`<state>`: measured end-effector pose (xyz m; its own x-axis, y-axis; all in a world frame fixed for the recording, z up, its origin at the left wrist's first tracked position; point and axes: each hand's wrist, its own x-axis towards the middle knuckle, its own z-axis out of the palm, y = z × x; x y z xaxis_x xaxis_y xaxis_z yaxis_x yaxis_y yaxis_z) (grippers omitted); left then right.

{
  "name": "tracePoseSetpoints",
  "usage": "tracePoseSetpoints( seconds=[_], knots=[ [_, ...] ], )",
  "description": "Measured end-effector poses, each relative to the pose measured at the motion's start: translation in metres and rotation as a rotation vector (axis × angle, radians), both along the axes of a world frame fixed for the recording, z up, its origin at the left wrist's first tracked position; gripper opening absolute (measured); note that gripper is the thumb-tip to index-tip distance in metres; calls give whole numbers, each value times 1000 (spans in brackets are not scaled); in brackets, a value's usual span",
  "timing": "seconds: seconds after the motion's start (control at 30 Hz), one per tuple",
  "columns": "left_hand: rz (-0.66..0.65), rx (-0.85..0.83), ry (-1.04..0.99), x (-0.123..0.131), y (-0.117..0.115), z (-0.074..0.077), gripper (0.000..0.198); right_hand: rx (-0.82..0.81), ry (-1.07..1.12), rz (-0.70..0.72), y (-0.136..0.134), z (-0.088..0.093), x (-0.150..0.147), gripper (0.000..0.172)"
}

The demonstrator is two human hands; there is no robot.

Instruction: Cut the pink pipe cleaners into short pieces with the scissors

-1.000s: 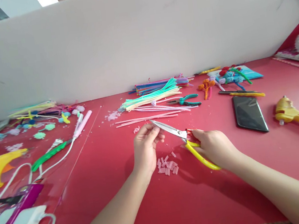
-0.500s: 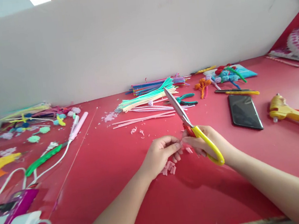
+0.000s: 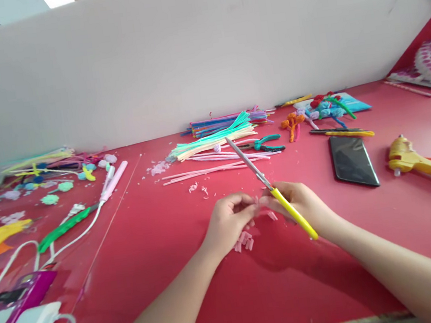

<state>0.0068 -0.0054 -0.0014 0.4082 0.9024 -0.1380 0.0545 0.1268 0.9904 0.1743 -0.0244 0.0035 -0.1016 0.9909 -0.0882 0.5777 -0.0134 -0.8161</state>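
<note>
My left hand (image 3: 229, 220) is closed in a pinch on a small pink piece of pipe cleaner (image 3: 257, 201), mostly covered by the fingers. My right hand (image 3: 298, 201) meets it there with its fingertips and has a pair of scissors (image 3: 254, 169) hooked in it. Their blades look closed and point up and to the left, while the yellow handle is seen nearly edge-on. Beneath the hands, short pink pipe cleaner pieces (image 3: 244, 242) lie in a small heap on the red table (image 3: 233, 297). Another cut piece (image 3: 272, 216) lies by the right fingers.
Ahead lie long pink pipe cleaners (image 3: 205, 172), green bundles (image 3: 216, 141) and teal pliers (image 3: 263, 144). To the right are a black phone (image 3: 353, 161) and a yellow glue gun (image 3: 417, 160). A pink straightener (image 3: 113, 183), green cutter (image 3: 63, 229) and power strip (image 3: 27, 300) with cables sit left.
The scissors have turned in my right hand, so the handle now shows edge-on and the blades lean further left. Both hands stay together at nearly the same spot.
</note>
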Motion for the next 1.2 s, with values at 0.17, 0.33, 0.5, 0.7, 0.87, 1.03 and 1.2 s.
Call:
tracePoseSetpoints(
  seconds=[0.17, 0.33, 0.5, 0.7, 0.87, 1.03, 1.2],
  knots=[
    [300, 51, -186, -4, 11, 2, 11, 174, -457, -30, 0, -2, 4, 30],
    [422, 49, -322, -7, 16, -1, 10, 242, -676, 16, -3, -5, 0, 33],
    [459, 53, -380, -8, 16, 1, 8, 262, -729, 48, -3, -12, 0, 34],
    [463, 76, -369, -9, 16, 2, 6, 263, -772, 59, -3, -18, -1, 37],
    [467, 130, -353, -9, 15, 1, 6, 268, -776, 41, -4, -16, -1, 38],
    [460, 156, -347, -8, 15, 2, 6, 285, -777, 53, -4, -15, -2, 38],
    [459, 153, -363, -8, 14, 1, 7, 273, -792, 67, -4, -15, -2, 41]
  ],
)
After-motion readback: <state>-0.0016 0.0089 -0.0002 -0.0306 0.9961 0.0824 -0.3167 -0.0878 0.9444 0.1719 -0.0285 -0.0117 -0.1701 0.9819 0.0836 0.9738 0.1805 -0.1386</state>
